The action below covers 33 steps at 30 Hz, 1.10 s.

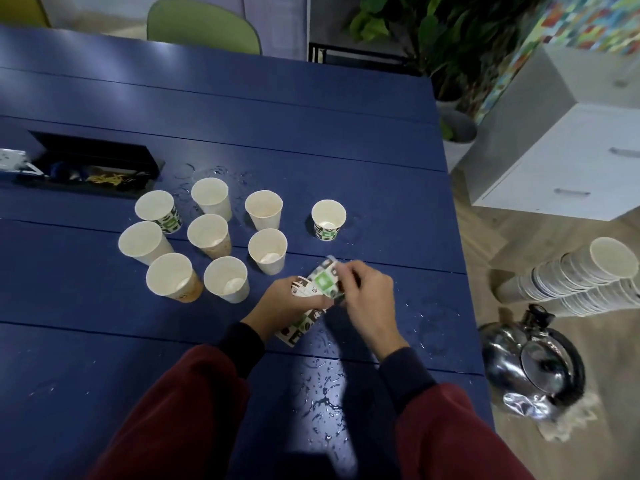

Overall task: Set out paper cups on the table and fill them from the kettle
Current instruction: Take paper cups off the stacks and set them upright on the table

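Note:
Several paper cups [209,236] stand upright in a cluster on the blue table [311,140], and one green-patterned cup [328,220] stands apart to their right. My left hand [294,299] grips a short stack of nested patterned cups [313,296] lying on its side near the table's middle front. My right hand [363,292] pinches the stack's upper end. A shiny metal kettle [533,368] sits on the floor to the right of the table. Beside it lie long stacks of paper cups [581,275].
Water drops and puddles [322,393] lie on the table in front of me and around the cups. An open cable box [93,164] is sunk into the table at left. A green chair [204,26], plants [433,36] and a white drawer cabinet [568,161] stand beyond the table.

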Each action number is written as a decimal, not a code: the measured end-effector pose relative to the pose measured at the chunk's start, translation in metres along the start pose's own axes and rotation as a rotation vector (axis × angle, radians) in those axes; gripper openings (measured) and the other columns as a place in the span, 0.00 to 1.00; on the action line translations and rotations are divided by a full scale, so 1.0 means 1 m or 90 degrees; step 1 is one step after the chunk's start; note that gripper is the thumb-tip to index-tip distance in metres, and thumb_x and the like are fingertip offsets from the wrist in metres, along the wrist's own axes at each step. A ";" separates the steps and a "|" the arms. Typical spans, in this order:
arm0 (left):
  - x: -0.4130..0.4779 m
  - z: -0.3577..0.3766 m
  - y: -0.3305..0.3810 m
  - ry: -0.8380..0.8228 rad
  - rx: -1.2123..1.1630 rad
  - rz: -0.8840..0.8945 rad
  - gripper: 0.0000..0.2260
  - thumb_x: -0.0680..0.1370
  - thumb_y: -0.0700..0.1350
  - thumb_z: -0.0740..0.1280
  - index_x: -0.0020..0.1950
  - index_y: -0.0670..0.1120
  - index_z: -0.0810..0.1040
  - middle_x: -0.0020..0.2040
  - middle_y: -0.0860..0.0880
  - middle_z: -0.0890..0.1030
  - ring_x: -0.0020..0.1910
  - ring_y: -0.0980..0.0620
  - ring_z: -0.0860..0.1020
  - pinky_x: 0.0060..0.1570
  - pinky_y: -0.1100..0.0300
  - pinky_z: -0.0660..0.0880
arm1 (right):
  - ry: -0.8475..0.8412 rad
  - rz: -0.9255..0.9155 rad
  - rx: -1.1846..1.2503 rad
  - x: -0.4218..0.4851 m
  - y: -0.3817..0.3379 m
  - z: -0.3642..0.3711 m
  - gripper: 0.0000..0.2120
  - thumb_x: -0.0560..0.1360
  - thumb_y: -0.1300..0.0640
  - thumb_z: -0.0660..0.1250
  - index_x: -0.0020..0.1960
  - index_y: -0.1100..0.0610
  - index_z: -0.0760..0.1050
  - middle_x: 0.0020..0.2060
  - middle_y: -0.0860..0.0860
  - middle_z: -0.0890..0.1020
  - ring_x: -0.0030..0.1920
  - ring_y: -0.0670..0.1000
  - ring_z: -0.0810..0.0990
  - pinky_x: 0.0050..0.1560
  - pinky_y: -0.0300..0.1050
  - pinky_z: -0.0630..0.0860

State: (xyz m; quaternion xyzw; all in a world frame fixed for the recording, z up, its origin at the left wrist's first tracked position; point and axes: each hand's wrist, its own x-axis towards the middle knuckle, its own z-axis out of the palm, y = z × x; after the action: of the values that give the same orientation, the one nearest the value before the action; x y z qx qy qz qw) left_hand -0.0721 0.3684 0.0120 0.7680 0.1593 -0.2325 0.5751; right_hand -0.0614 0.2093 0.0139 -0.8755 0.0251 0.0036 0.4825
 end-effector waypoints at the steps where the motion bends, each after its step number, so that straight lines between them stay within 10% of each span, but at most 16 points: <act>1: -0.001 -0.003 -0.003 0.009 0.002 -0.006 0.22 0.60 0.54 0.80 0.45 0.42 0.82 0.38 0.50 0.83 0.34 0.57 0.78 0.38 0.63 0.74 | 0.058 0.002 -0.002 0.003 0.002 -0.003 0.15 0.82 0.51 0.65 0.40 0.57 0.79 0.29 0.49 0.80 0.31 0.53 0.77 0.36 0.49 0.73; 6: -0.001 -0.015 -0.020 -0.001 0.004 -0.043 0.18 0.70 0.49 0.80 0.56 0.48 0.79 0.46 0.52 0.83 0.40 0.58 0.79 0.37 0.68 0.73 | 0.130 -0.030 -0.136 0.029 0.015 -0.018 0.08 0.81 0.62 0.65 0.50 0.64 0.82 0.43 0.59 0.84 0.43 0.61 0.81 0.43 0.41 0.67; 11: 0.005 -0.008 -0.014 0.004 0.009 -0.055 0.13 0.70 0.51 0.79 0.44 0.45 0.79 0.42 0.45 0.85 0.35 0.55 0.78 0.36 0.66 0.73 | 0.026 0.004 -0.231 0.049 0.028 -0.023 0.11 0.80 0.67 0.61 0.58 0.67 0.79 0.52 0.65 0.83 0.52 0.69 0.79 0.51 0.53 0.75; 17: 0.009 -0.006 -0.011 0.014 -0.010 -0.044 0.19 0.70 0.50 0.80 0.52 0.43 0.77 0.40 0.51 0.83 0.35 0.57 0.79 0.34 0.68 0.74 | 0.059 -0.027 -0.206 0.035 0.028 -0.020 0.17 0.79 0.64 0.65 0.67 0.63 0.75 0.61 0.59 0.80 0.55 0.61 0.79 0.56 0.49 0.73; 24: 0.013 0.002 -0.011 0.030 -0.019 0.041 0.28 0.54 0.58 0.75 0.51 0.50 0.80 0.43 0.55 0.83 0.42 0.58 0.79 0.43 0.67 0.74 | -0.148 -0.062 -0.044 -0.009 0.001 0.006 0.13 0.81 0.46 0.66 0.49 0.52 0.84 0.40 0.44 0.85 0.40 0.44 0.81 0.45 0.46 0.78; 33: 0.008 -0.009 -0.027 0.068 0.011 -0.014 0.38 0.52 0.54 0.84 0.56 0.44 0.74 0.50 0.48 0.82 0.46 0.54 0.79 0.42 0.60 0.74 | -0.034 -0.095 -0.055 0.019 0.003 -0.003 0.11 0.81 0.54 0.66 0.42 0.56 0.78 0.33 0.49 0.82 0.35 0.52 0.78 0.39 0.52 0.75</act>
State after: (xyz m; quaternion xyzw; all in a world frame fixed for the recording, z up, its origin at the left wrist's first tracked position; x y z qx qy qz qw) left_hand -0.0775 0.3845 -0.0120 0.7825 0.1960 -0.1985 0.5567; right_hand -0.0427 0.2039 0.0126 -0.8945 -0.0530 -0.0082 0.4438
